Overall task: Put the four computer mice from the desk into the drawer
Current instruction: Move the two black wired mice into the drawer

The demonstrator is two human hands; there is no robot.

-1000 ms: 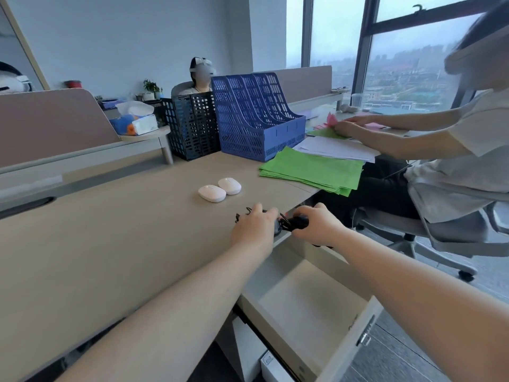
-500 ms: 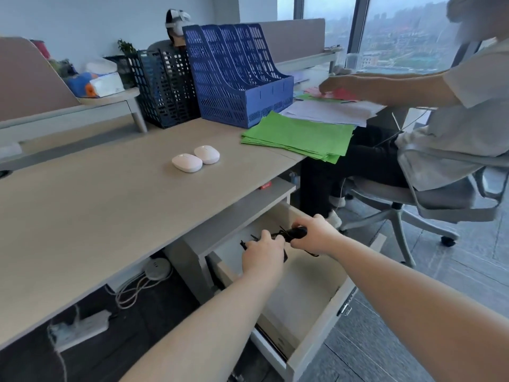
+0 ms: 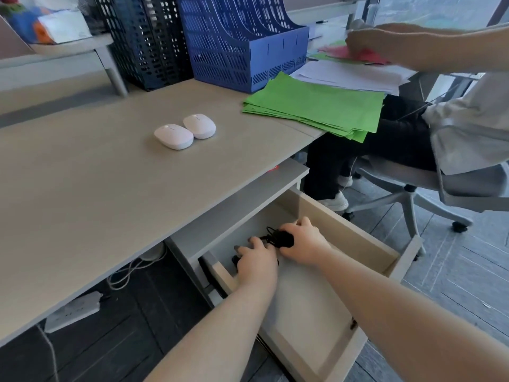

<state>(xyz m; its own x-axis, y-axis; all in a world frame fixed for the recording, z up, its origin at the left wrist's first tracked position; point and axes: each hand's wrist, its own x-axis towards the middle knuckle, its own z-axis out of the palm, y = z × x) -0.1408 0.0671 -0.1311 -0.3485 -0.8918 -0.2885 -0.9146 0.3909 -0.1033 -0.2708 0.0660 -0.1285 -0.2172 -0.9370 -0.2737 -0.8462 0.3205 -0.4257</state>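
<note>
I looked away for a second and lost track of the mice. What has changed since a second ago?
Both hands, left hand and right hand, carried the black wired mice from the desk edge down into the open drawer, and they are still gripping them there. The two white mice have stayed side by side on the desk.

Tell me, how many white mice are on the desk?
2. One white mouse lies left, the other right beside it, mid-desk. Black ones may be hidden under the hands in the drawer.
</note>
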